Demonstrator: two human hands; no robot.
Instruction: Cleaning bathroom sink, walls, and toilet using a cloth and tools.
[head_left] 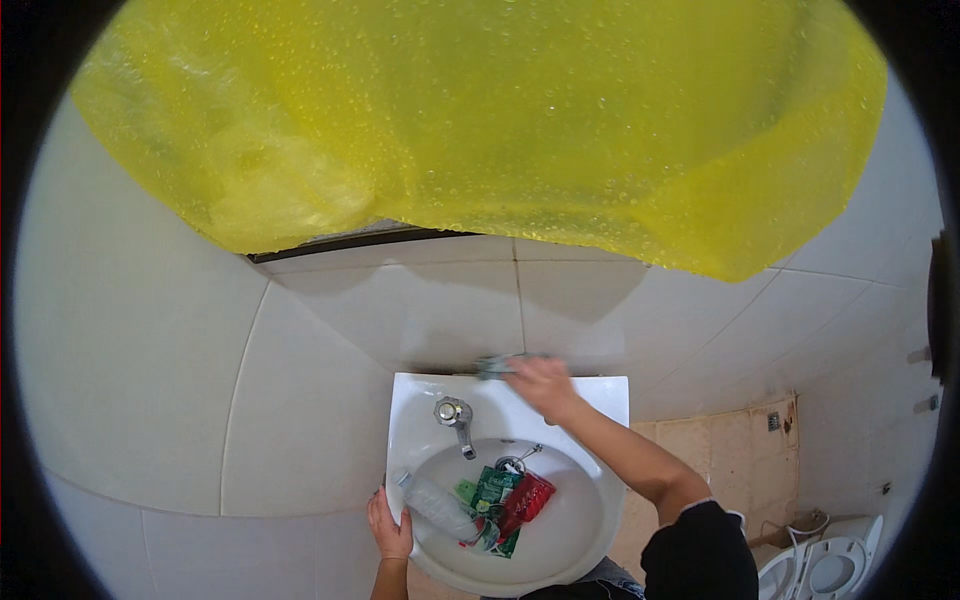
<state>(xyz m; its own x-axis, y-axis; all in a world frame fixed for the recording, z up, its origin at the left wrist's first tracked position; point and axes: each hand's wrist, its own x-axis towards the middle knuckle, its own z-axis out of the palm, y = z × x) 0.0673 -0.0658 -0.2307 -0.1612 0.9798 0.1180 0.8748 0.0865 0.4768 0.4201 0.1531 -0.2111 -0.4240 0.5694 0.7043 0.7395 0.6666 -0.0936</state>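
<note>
Head view: right hand [541, 385] grips a cloth [494, 366] at the sink's [610, 395] back edge; left hand [389, 528] holds its front rim.

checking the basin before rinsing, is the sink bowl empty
No, the sink bowl holds a clear plastic bottle, green packets and a red packet.

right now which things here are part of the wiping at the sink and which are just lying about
In use:
- right hand pressing a grey cloth on the back rim
- left hand on the front edge of the white sink

Lying about:
- clear plastic bottle, green packets and red packet in the basin
- chrome tap
- yellow plastic sheet overhead
- toilet
</note>
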